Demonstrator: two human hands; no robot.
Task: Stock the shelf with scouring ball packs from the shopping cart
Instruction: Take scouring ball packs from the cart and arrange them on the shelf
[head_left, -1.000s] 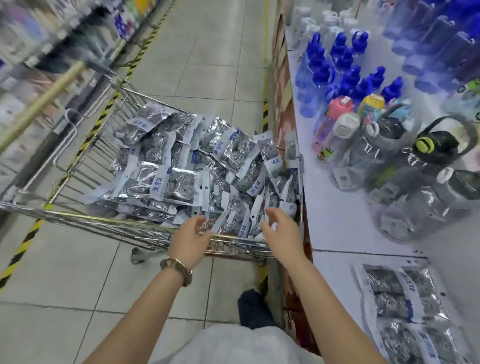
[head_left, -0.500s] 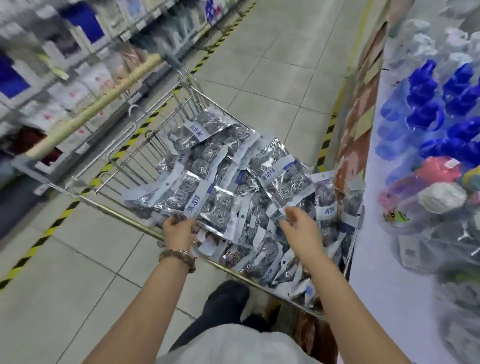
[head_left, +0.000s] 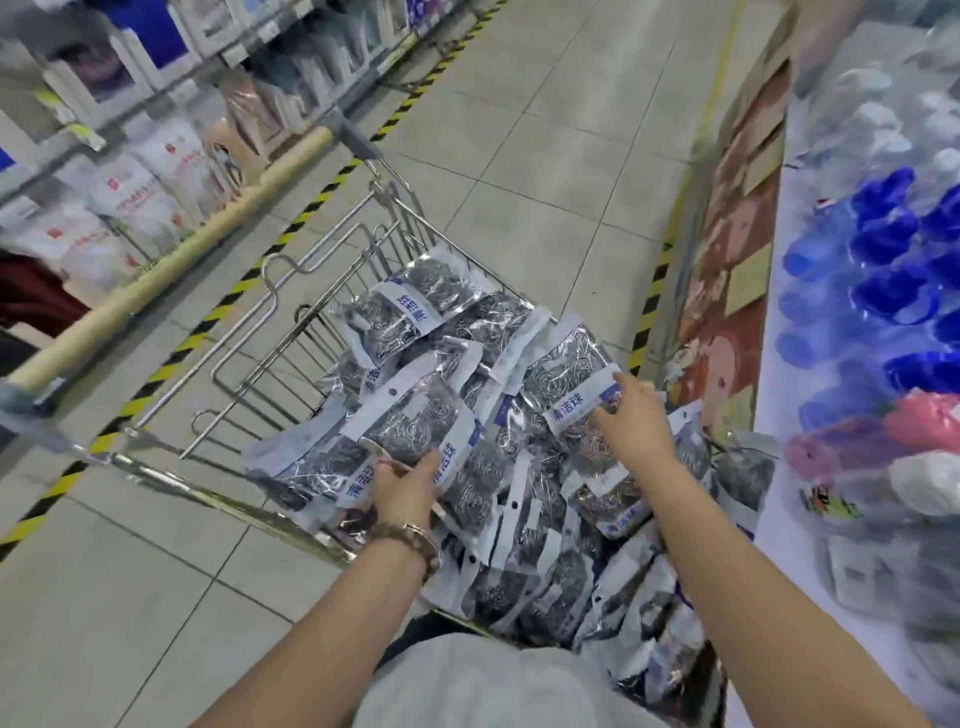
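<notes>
A wire shopping cart (head_left: 291, 291) stands in the aisle, heaped with several clear packs of steel scouring balls with white and blue labels. My left hand (head_left: 402, 486) grips the near edge of one pack (head_left: 410, 421) lying on top of the heap at the left. My right hand (head_left: 631, 423) lies on another pack (head_left: 569, 379) to the right, fingers stretched over its label and thumb at its edge. The white shelf (head_left: 789, 467) runs along the right side, next to the cart.
Blue-capped bottles (head_left: 883, 244) and wrapped bottles (head_left: 924, 457) crowd the right shelf. The cart's handle bar (head_left: 171, 260) points to the upper left. Shelves of packaged goods (head_left: 130, 171) line the left side behind yellow-black floor tape. Tiled aisle floor stretches ahead.
My view has swung left, away from the shelf and over the cart. Both hands have moved from the cart's near rim further in, onto packs on top of the heap.
</notes>
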